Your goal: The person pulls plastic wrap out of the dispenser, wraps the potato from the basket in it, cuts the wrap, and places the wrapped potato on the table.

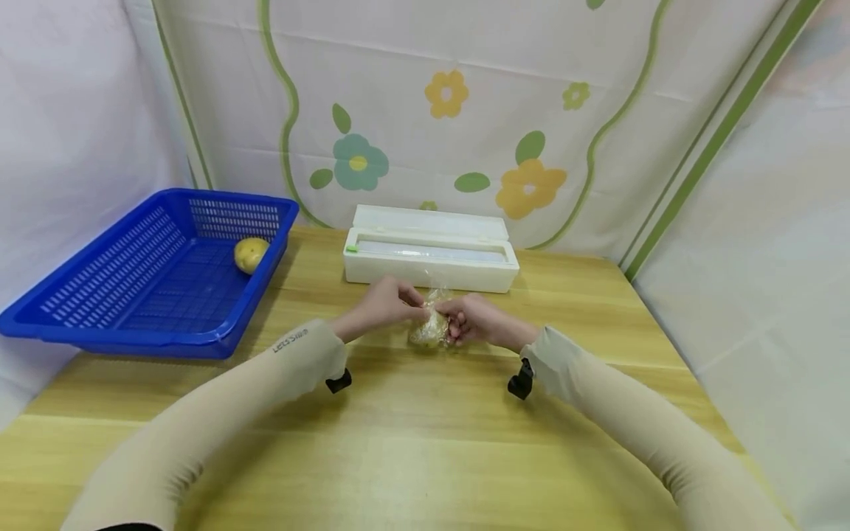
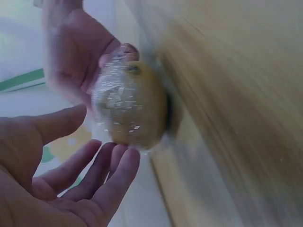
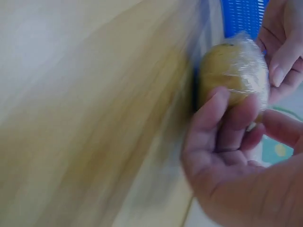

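A yellow potato [image 1: 428, 333] sits on the wooden table between both hands, with clear cling film [image 2: 113, 97] crinkled over it. Film bunches upward at its far side. My left hand [image 1: 392, 301] is at its left; in the left wrist view the fingertips [image 2: 129, 161] meet the film-covered potato while the thumb stands apart from it. On the other side, my right hand [image 1: 481, 318] holds the wrapped potato, its curled fingers [image 3: 213, 111] against the skin and the thumb close to the film. Behind the hands stands a white cling film box [image 1: 432, 276], lid raised, a roll inside.
At the left stands a blue plastic basket [image 1: 159, 339] with another potato [image 1: 251, 255] inside, near its right wall. A white curtain with printed flowers [image 1: 358, 162] hangs behind the table [image 1: 412, 457]. Dark camera mounts [image 1: 521, 380] stick out below the cuffs.
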`<state>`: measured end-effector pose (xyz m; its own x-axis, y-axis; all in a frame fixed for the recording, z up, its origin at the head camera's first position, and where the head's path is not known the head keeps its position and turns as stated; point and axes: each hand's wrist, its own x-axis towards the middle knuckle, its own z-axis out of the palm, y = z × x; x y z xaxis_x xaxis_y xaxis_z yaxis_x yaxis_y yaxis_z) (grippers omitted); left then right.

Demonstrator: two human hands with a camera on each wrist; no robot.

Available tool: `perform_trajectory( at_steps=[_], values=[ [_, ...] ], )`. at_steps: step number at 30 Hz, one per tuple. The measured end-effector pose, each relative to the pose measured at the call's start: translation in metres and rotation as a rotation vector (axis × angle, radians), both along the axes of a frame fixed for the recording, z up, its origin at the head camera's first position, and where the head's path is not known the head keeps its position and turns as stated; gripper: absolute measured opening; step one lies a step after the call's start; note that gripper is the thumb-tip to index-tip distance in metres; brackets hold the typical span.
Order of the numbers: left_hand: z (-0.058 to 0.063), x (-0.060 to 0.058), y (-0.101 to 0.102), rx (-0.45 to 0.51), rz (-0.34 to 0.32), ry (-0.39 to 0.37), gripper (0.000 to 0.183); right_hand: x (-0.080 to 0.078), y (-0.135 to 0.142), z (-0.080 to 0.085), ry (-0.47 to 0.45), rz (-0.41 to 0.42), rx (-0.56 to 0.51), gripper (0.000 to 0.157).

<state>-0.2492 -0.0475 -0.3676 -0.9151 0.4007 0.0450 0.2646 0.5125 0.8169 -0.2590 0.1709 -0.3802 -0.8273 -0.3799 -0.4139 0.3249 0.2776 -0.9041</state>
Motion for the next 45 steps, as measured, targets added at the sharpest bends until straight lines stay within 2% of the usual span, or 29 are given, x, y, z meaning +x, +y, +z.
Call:
perform_trajectory(
  at_steps=[4,8,11,15,21,24,28,31,33,34,38,40,41,43,45],
  values=[
    [0.002,0.006,-0.006,-0.001,-0.027,0.054,0.037,0.004,-0.004,0.008,0.144,0.012,0.204,0.035],
    [-0.002,0.014,-0.008,0.019,-0.011,0.091,0.033,0.006,-0.006,0.009,0.176,-0.036,0.282,0.036],
    [-0.009,0.017,-0.007,-0.018,-0.013,0.107,0.029,0.006,-0.007,0.006,0.166,-0.068,0.267,0.035],
    [-0.019,0.017,-0.003,-0.087,-0.058,0.118,0.031,0.007,-0.011,0.0,0.143,-0.105,0.197,0.031],
    [-0.023,0.014,-0.004,-0.047,-0.083,0.093,0.035,0.009,-0.008,-0.005,0.097,-0.151,0.011,0.02],
    [-0.023,0.014,-0.004,-0.059,-0.097,0.121,0.036,0.01,-0.005,-0.008,0.061,-0.148,-0.069,0.016],
    [-0.023,0.017,-0.002,-0.138,-0.101,0.192,0.053,0.012,-0.002,-0.007,0.02,-0.147,-0.109,0.013],
    [-0.023,0.018,0.0,-0.18,-0.087,0.213,0.068,0.013,-0.001,-0.004,0.031,-0.136,-0.068,0.015],
    [-0.024,0.018,0.0,-0.181,-0.09,0.216,0.07,0.015,0.0,-0.002,0.123,-0.128,0.015,0.018],
    [-0.024,0.018,-0.001,-0.177,-0.098,0.216,0.069,0.016,0.001,0.0,0.204,-0.129,0.063,0.02],
    [-0.024,0.014,-0.005,-0.174,-0.173,0.23,0.064,0.017,0.006,0.006,0.652,-0.113,0.287,0.02],
    [-0.022,0.012,-0.008,-0.173,-0.214,0.245,0.065,0.016,0.006,0.008,0.86,-0.057,0.383,0.015],
    [-0.021,0.011,-0.009,-0.177,-0.221,0.256,0.066,0.015,0.006,0.009,0.929,-0.009,0.418,0.014],
    [-0.019,0.009,-0.011,-0.184,-0.207,0.26,0.067,0.015,0.006,0.01,1.007,0.086,0.472,0.015],
    [-0.015,0.007,-0.012,-0.188,-0.163,0.266,0.067,0.015,0.006,0.012,1.027,0.161,0.505,0.017]
  ],
)
